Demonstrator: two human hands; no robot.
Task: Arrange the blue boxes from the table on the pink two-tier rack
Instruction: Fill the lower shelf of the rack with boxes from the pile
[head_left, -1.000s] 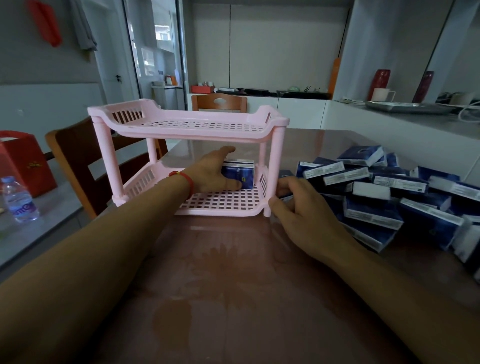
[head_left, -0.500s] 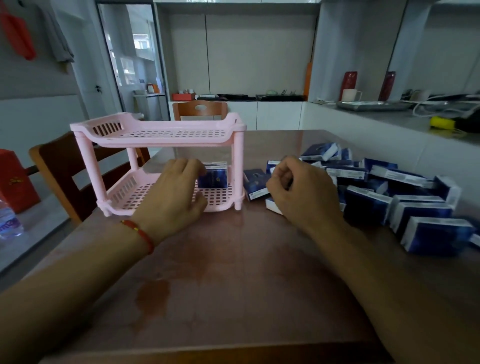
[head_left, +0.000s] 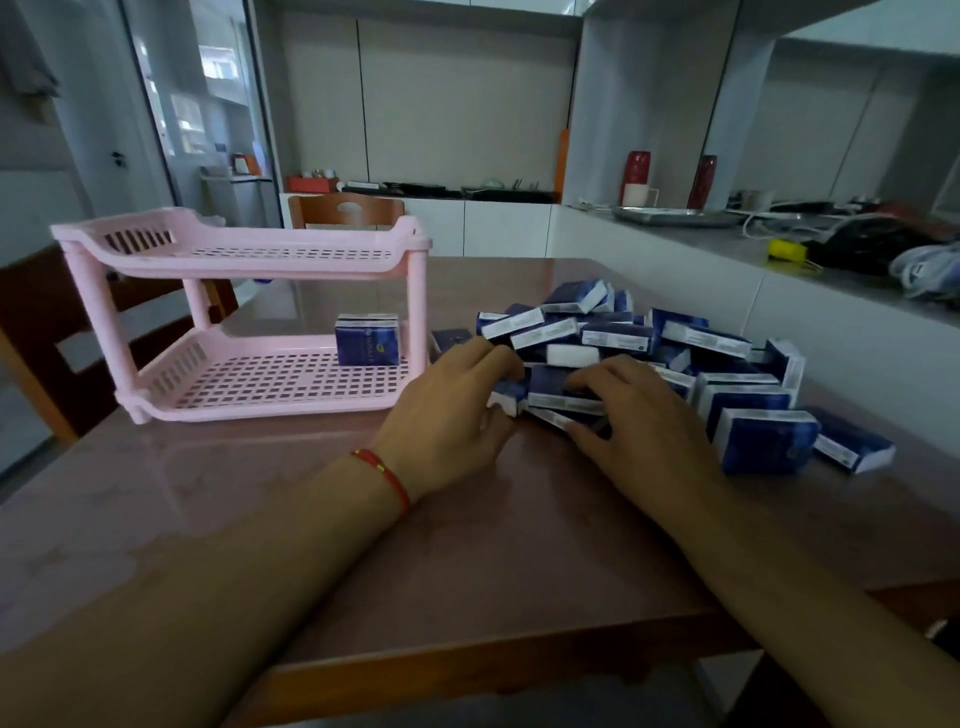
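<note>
The pink two-tier rack (head_left: 417, 312) stands on the table's left half. One blue box (head_left: 367, 340) stands upright at the back right of its lower tier; the top tier is bare. A heap of blue boxes (head_left: 675, 358) lies to the right of the rack. Both hands are at the heap's near-left edge. My left hand (head_left: 452, 415) curls its fingers and thumb round a blue box (head_left: 506, 399). Beside it, my right hand (head_left: 641, 426) pinches another blue box (head_left: 556, 392), fingers on top and thumb underneath.
The brown table (head_left: 363, 519) has its front edge close to me. A wooden chair (head_left: 31, 322) stands left of the rack and another chair (head_left: 345, 210) at the far end. A white counter (head_left: 779, 291) with clutter runs along the right.
My left hand has left the box on the lower tier and crossed right to the heap. My right hand has slid further into the heap. The camera has turned right.
</note>
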